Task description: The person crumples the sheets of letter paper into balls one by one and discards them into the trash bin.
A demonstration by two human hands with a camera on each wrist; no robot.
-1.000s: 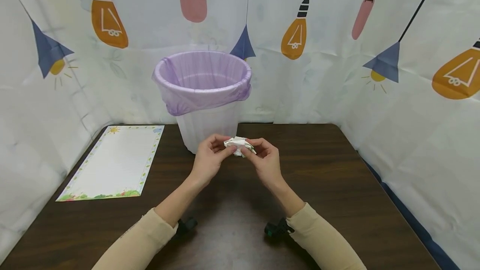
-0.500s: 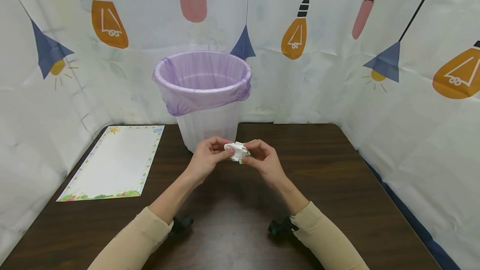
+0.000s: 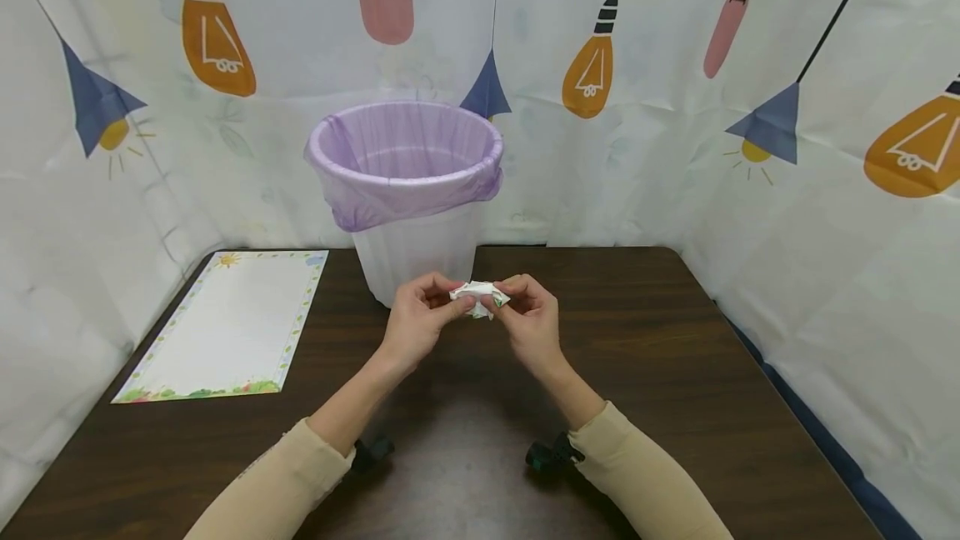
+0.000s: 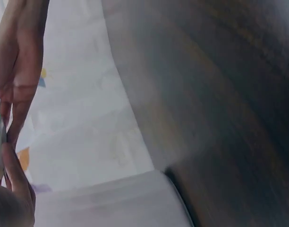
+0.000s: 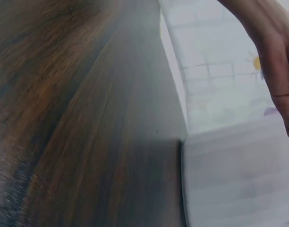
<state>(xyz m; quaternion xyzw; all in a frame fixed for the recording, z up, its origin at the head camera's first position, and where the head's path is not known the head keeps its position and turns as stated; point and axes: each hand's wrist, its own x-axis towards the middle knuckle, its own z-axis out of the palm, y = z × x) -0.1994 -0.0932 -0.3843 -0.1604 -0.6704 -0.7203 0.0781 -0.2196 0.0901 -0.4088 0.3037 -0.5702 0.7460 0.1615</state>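
Observation:
A small crumpled piece of white paper (image 3: 478, 291) with touches of green is held between both hands, above the table in the head view. My left hand (image 3: 417, 317) pinches its left end with thumb and fingers. At the other end, my right hand (image 3: 531, 317) pinches it the same way. The left wrist view catches the paper (image 4: 0, 137) edge-on at the far left, fingers on either side. In the right wrist view the paper is out of frame, and a hand (image 5: 281, 71) shows at the upper right.
Behind the hands stands a white trash bin (image 3: 412, 252) lined with a purple bag (image 3: 412, 198). A flat white sheet with a decorated border (image 3: 232, 323) lies on the dark wooden table (image 3: 637, 357) at left. A printed cloth (image 3: 660, 48) hangs around the back and sides.
Both hands keep hold of the paper while it turns and changes shape between the fingers. The hands dip slightly, then rise back. Bin and sheet stay in place.

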